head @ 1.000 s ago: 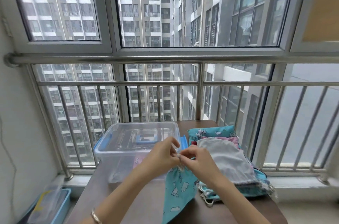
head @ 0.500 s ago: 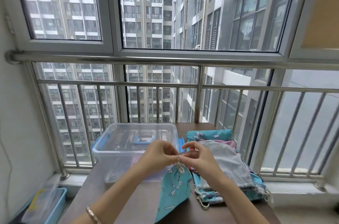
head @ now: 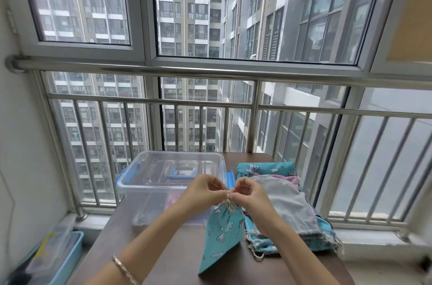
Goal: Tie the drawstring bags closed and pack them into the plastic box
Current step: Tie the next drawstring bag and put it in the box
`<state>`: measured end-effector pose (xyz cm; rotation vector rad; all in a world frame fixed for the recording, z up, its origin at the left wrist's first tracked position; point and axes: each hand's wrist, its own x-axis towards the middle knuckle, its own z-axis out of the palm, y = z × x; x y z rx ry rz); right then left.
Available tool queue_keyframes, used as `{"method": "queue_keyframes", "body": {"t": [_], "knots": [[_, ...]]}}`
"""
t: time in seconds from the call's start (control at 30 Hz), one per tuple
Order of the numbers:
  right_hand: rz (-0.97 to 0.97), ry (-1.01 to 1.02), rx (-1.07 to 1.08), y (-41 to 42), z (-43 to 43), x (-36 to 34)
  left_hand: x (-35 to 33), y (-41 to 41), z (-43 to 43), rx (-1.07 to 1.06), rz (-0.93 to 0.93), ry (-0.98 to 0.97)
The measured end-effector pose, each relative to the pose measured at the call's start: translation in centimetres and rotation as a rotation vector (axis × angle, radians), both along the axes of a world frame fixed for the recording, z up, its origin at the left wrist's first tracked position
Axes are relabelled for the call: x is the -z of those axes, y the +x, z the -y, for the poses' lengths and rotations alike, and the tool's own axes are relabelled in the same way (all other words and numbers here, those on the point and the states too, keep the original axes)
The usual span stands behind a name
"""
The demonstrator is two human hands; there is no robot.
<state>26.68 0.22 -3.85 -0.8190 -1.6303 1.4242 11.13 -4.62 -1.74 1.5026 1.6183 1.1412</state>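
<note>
A blue drawstring bag with a cartoon print hangs over the brown table, its neck gathered by a pale cord. My left hand and my right hand each pinch the cord just above the neck, fingertips nearly touching. The clear plastic box with blue latches stands behind my left hand, open, with something pink low inside. A pile of more drawstring bags, grey on top over pink and blue ones, lies right of my right hand.
A steel railing and windows stand right behind the table's far edge. On the floor at the lower left sits a blue bin with a clear lid on it. White wall runs along the left.
The camera tilted up a little. Both hands stayed at the bag's neck and worked the cord, which now sits wound tighter around the gathered neck.
</note>
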Motion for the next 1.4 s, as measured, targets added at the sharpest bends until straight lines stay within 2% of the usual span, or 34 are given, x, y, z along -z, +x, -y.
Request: {"method": "queue_keyframes", "body": {"t": [0.17, 0.33, 0.4, 0.67, 0.83, 1.1, 1.4], "knots": [[-0.065, -0.076, 0.016, -0.2, -0.2, 0.3, 0.0, 0.2, 0.0, -0.019, 0.127, -0.047], [-0.116, -0.165, 0.046, -0.5, 0.0, 0.7, 0.1, 0.1, -0.2, -0.025, 0.131, -0.06], [-0.1, -0.124, 0.077, -0.4, 0.2, 0.7, 0.2, 0.2, -0.3, -0.022, 0.127, -0.067], [0.071, 0.247, 0.217, -0.6, 0.6, 0.8, 0.5, 0.9, -0.5, -0.027, 0.191, -0.063], [0.053, 0.176, 0.205, -0.5, 0.3, 0.3, 0.5, 0.6, -0.6, -0.039, 0.227, -0.027], [0.056, 0.222, 0.226, -0.1, 0.1, 0.6, 0.8, 0.5, -0.5, -0.022, 0.292, 0.001], [0.124, 0.23, 0.116, 1.1, -0.6, 0.7, 0.0, -0.2, 0.4, 0.016, 0.236, 0.011]]}}
